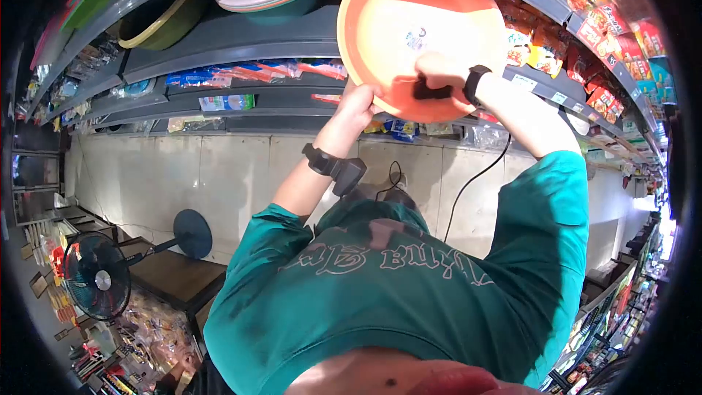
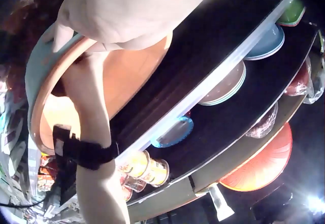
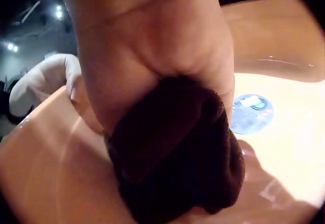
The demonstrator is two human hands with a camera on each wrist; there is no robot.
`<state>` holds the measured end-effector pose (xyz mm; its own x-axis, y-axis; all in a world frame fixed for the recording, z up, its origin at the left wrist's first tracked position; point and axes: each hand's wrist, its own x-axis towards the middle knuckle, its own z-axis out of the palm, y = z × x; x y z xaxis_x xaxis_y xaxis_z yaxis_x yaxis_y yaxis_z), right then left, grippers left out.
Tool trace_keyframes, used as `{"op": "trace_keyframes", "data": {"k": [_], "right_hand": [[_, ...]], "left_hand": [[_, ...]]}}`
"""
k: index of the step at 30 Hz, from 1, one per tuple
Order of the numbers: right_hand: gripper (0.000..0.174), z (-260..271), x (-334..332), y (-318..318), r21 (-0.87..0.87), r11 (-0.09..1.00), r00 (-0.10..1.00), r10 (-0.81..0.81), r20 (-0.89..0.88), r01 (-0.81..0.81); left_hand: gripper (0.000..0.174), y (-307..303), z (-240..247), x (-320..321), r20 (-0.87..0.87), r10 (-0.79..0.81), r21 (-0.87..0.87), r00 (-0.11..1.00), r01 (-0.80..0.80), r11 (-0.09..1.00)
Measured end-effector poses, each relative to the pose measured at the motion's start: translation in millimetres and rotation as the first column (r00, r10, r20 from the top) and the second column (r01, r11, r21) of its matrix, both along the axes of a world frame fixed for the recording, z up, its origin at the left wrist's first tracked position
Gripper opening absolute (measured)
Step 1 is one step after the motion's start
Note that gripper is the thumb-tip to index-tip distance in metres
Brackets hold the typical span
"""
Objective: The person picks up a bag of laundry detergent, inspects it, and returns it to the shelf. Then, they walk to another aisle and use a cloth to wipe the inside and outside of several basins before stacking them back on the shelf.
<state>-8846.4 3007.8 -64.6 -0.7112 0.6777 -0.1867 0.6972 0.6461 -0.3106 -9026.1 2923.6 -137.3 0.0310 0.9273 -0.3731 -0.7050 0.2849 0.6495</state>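
A round orange plastic basin [image 1: 352,22] is tilted up in front of the shelves, its inside facing me. My left hand [image 1: 356,108] grips its near rim, thumb on the inner side; the left wrist view has the fingers against the outer wall. Inside the basin, my right hand [image 1: 442,72] holds a dark cloth [image 3: 175,148] against the inner wall. Part of that hand's fingers is hidden by the cloth in the right wrist view. A round blue-grey sticker [image 3: 252,114] lies on the basin's bottom, beside the hand.
Grey shelves [image 1: 241,47] run across the front, with stacked basins [image 1: 274,0] at upper left and orange snack packets [image 1: 547,47] to the right. A black cable [image 1: 475,175] hangs by my right side. Behind on the left stands a black fan [image 1: 99,278].
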Motion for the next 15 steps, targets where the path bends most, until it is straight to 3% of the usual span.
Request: {"op": "trace_keyframes", "data": {"k": [2, 4, 6, 8, 11, 12, 15], "right_hand": [[0.013, 7, 11, 11, 0.006, 0.968, 0.965, -0.252, 0.075, 0.252], [0.016, 9, 16, 43, -0.133, 0.842, 0.847, -0.496, 0.192, 0.524], [0.020, -9, 19, 64, 0.201, 0.903, 0.924, -0.380, -0.042, 0.381], [0.015, -28, 13, 79, 0.550, 0.782, 0.955, -0.260, -0.144, 0.295], [0.015, -20, -4, 55, 0.782, 0.549, 0.954, -0.122, -0.274, 0.294], [0.022, -6, -14, 39, 0.681, 0.672, 0.957, -0.208, -0.204, 0.291], [0.019, -64, -41, 39, 0.455, 0.879, 0.961, -0.012, -0.275, 0.142]], "left_hand": [[0.053, -3, -18, 0, -0.055, 0.000, 0.060, 0.998, 0.003, 0.998], [0.048, -4, -25, 0, -0.078, -0.007, 0.050, 0.997, 0.010, 0.999], [0.042, -5, -25, 3, -0.074, -0.024, -0.031, 0.997, 0.021, 0.999], [0.035, -6, -23, 8, -0.054, 0.014, -0.045, 0.998, -0.017, 0.999], [0.034, -6, -28, 7, -0.060, 0.022, -0.040, 0.998, -0.025, 0.999], [0.034, -5, -27, 7, -0.053, 0.017, -0.031, 0.998, -0.019, 0.999], [0.035, -4, -25, 5, -0.039, 0.007, -0.036, 0.999, -0.009, 0.999]]}}
